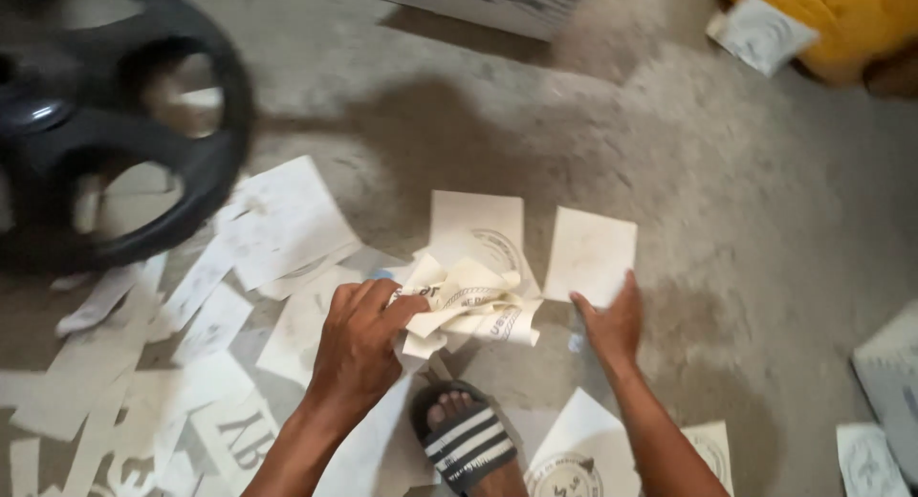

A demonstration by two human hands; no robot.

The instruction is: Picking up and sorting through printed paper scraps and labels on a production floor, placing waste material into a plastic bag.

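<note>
**A:** Head view, looking down at the floor (746,229). Left hand (359,339) pinches a crumpled wad (469,306) of white printed paper, fingers closed on its left edge. Wad sits just off the floor, between both hands, above the sandal (466,440).

**B:** Right hand?

**A:** Right hand (612,325) is spread, palm down, fingertips on the lower edge of a flat blank sheet (590,253). Not gripping it, just touching. That sheet lies just beside the wad, to the right.

**B:** What's behind the wad?

**A:** Another sheet (478,227), with a round print, flat, partly under the wad.

**B:** How far along?

**A:** My read: partway at most. One wad gathered, two flat sheets right at the hands. Plenty loose to the left: scraps (191,296) and cut strips spread over the floor, some with letter cutouts. Two more printed sheets (574,454) lie near the right forearm.

**B:** Anything else in the room?

**A:** Black wheel (105,124), blurred, upper left, over part of the scraps. Yellow fabric (841,19) top right with a small sheet on it. Box edge (889,373) at far right. All well apart from the hands.

**B:** Print legible?

**A:** Round stamps and letters, too crumpled to make out.
</note>
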